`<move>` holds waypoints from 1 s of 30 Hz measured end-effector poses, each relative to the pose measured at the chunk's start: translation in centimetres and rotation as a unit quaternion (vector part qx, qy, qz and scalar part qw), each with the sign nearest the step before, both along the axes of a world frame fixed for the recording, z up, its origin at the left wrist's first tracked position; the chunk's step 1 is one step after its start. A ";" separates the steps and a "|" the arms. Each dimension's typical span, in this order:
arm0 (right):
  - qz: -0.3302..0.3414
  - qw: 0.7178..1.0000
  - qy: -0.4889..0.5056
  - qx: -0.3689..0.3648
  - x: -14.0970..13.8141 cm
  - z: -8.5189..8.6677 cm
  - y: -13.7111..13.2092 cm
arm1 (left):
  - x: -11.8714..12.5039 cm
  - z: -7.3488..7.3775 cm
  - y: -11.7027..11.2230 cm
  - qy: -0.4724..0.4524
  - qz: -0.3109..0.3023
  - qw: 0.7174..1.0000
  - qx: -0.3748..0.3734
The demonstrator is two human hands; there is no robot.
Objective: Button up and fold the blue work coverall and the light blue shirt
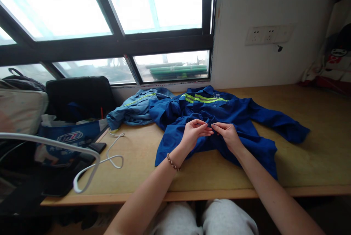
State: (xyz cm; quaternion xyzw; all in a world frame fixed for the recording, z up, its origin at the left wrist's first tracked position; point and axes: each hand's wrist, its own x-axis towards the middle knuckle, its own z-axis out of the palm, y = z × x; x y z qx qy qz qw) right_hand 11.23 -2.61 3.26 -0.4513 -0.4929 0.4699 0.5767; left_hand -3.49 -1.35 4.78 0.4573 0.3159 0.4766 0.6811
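above grey-clad knees (208, 216), the left hand (195, 131) and right hand (227, 135) both pinch the front placket of a blue jacket (246, 118) lying spread on the table (315, 154), apparently buttoning it, mostly undone.

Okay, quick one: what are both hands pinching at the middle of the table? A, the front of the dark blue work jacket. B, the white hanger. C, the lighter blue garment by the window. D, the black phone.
A: the left hand and right hand meet fingertip to fingertip on the dark blue work jacket.
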 end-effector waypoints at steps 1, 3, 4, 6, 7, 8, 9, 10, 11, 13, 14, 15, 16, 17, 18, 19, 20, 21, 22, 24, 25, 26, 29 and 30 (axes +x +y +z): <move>0.006 0.999 0.026 -0.019 0.1 -0.1 0.1 | 0.1 0.1 -0.1 -0.009 -0.005 1.000 0.003; 0.023 0.994 0.087 -0.055 0.2 -0.2 0.2 | 0.1 0.4 -0.3 -0.025 -0.014 1.000 0.008; 0.033 0.990 0.116 -0.069 0.3 -0.3 0.2 | 0.1 0.5 -0.3 -0.030 -0.019 0.999 0.011; 0.056 0.982 0.157 -0.085 0.2 -0.3 0.2 | 0.0 0.7 -0.3 -0.032 -0.025 0.999 0.015; 0.065 0.979 0.171 -0.089 0.2 -0.3 0.2 | 0.0 0.7 -0.3 -0.031 -0.026 0.999 0.017; 0.071 0.976 0.182 -0.092 0.2 -0.3 0.2 | -0.1 0.7 -0.3 -0.030 -0.025 0.999 0.019; 0.075 0.974 0.191 -0.094 0.1 -0.3 0.2 | -0.1 0.7 -0.3 -0.029 -0.025 0.999 0.021; 0.079 0.972 0.198 -0.096 0.1 -0.2 0.1 | -0.1 0.7 -0.3 -0.028 -0.024 0.999 0.023; 0.081 0.970 0.205 -0.098 0.1 -0.2 0.1 | -0.1 0.7 -0.3 -0.027 -0.024 0.999 0.025; 0.088 0.967 0.216 -0.099 0.1 0.0 0.0 | -0.1 0.7 -0.3 -0.023 -0.023 0.999 0.025; 0.093 0.966 0.219 -0.100 0.1 0.0 0.0 | -0.1 0.7 -0.3 -0.020 -0.022 0.999 0.024; 0.102 0.965 0.220 -0.100 0.1 0.1 0.0 | -0.2 0.7 -0.3 -0.016 -0.020 0.999 0.023; 0.112 0.964 0.221 -0.097 0.1 0.2 -0.1 | -0.2 0.7 -0.3 -0.012 -0.018 1.000 0.022; 0.124 0.963 0.221 -0.093 0.2 0.3 -0.1 | -0.2 0.7 -0.3 -0.009 -0.017 1.000 0.023; 0.137 0.962 0.220 -0.086 0.2 0.4 -0.1 | -0.2 0.7 -0.3 -0.006 -0.016 1.000 0.025; 0.145 0.962 0.217 -0.077 0.2 0.4 -0.2 | -0.2 0.7 -0.3 -0.004 -0.015 1.000 0.028; 0.145 0.964 0.213 -0.069 0.3 0.5 -0.2 | -0.2 0.7 -0.3 0.000 -0.014 0.999 0.030; 0.136 0.967 0.205 -0.061 0.3 0.5 -0.2 | -0.2 0.7 -0.3 0.004 -0.013 0.999 0.031; 0.122 0.972 0.194 -0.053 0.4 0.5 -0.3 | -0.2 0.7 -0.3 0.008 -0.011 0.999 0.032; 0.089 0.981 0.168 -0.039 0.4 0.5 -0.3 | -0.2 0.7 -0.3 0.017 -0.006 0.999 0.034; 0.078 0.984 0.156 -0.032 0.4 0.5 -0.3 | -0.2 0.7 -0.3 0.019 -0.003 0.999 0.037; 0.074 0.986 0.145 -0.025 0.4 0.5 -0.3 | -0.2 0.8 -0.4 0.020 0.001 0.999 0.041; 0.061 0.992 0.112 -0.007 0.4 0.5 -0.2 | -0.2 0.8 -0.4 0.030 0.003 0.998 0.056; 0.051 0.994 0.096 0.001 0.3 0.4 -0.2 | -0.2 0.8 -0.4 0.037 0.000 0.998 0.060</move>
